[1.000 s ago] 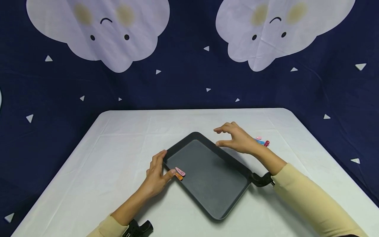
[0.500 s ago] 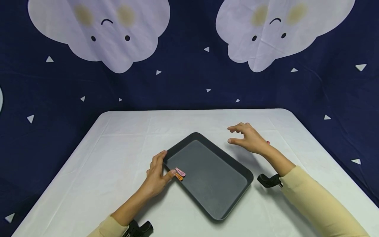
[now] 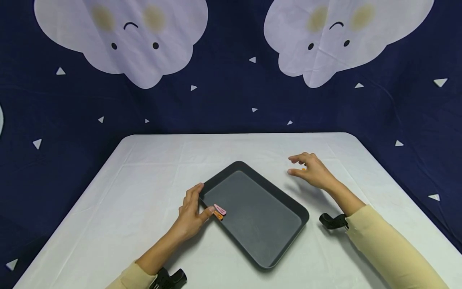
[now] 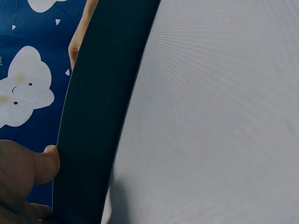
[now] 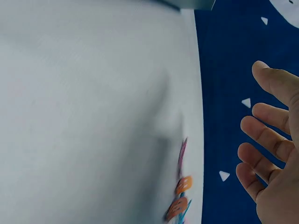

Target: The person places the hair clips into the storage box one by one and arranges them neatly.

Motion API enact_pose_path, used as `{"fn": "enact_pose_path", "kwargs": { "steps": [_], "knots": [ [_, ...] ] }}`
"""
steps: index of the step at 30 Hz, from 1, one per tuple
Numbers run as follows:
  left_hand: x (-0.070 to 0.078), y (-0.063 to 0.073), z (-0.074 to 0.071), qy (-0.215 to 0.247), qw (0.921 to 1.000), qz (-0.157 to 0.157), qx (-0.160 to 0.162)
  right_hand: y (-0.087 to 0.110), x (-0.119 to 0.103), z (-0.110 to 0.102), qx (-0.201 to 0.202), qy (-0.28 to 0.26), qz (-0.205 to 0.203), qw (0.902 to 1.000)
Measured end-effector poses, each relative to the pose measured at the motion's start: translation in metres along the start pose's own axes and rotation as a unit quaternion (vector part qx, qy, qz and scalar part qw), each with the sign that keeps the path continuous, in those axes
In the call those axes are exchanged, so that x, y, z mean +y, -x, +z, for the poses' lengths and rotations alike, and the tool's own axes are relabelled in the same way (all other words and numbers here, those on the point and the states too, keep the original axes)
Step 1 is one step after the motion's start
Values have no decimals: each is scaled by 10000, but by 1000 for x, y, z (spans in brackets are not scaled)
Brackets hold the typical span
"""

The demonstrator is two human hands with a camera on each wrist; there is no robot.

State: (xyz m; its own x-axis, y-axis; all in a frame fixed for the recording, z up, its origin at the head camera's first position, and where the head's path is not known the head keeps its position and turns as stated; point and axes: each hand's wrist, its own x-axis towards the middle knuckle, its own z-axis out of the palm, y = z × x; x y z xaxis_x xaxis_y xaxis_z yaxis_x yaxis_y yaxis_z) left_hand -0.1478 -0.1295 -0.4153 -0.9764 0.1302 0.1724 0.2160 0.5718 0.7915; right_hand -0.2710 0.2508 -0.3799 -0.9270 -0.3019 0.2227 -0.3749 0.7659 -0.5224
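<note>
A dark grey rectangular baking tray [image 3: 252,216] lies at an angle on the white table. My left hand [image 3: 191,210] grips its left corner, thumb over the rim and fingers along the outer side. Just inside the rim by the thumb lie a pink hair clip [image 3: 219,209] and an orange hair clip [image 3: 218,215]. To the right of the tray, my right hand [image 3: 313,170] hovers with fingers apart and bent, holding nothing. Beyond it, partly hidden by it in the head view, is a small pile of hair clips [image 5: 180,200], orange, pink and blue.
The white-covered table [image 3: 151,172] ends at a rounded far edge. Behind it hangs a dark blue cloth backdrop [image 3: 223,112] with white clouds and triangles. Black wrist cameras [image 3: 333,221] stick out from both forearms.
My right hand has moved right, away from the tray's far rim, and now covers most of the hair clip pile. The left hand and the tray have stayed put.
</note>
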Motion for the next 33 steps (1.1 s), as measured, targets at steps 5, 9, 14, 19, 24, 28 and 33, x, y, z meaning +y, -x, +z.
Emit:
{"fn": "enact_pose_path", "kwargs": {
  "steps": [5, 9, 14, 19, 24, 28, 33],
  "knots": [
    [0, 0, 0, 8, 10000, 13, 16, 1, 11, 0, 104, 99, 151, 9998],
    [0, 0, 0, -21, 10000, 50, 29, 2, 19, 0, 216, 139, 249, 9994],
    [1, 0, -1, -48, 10000, 53, 22, 3, 27, 0, 261, 143, 326, 9990],
    [1, 0, -1, -14, 10000, 56, 19, 5, 36, 0, 346, 281, 298, 9986],
    [2, -1, -1, 26, 10000, 36, -18, 5, 43, -2, 309, 348, 431, 9980],
    [2, -1, -2, 18, 10000, 18, -17, 5, 47, -2, 290, 389, 522, 9975],
    [2, -1, -2, -3, 10000, 4, -2, 6, 52, -2, 241, 552, 617, 9963]
  ]
}}
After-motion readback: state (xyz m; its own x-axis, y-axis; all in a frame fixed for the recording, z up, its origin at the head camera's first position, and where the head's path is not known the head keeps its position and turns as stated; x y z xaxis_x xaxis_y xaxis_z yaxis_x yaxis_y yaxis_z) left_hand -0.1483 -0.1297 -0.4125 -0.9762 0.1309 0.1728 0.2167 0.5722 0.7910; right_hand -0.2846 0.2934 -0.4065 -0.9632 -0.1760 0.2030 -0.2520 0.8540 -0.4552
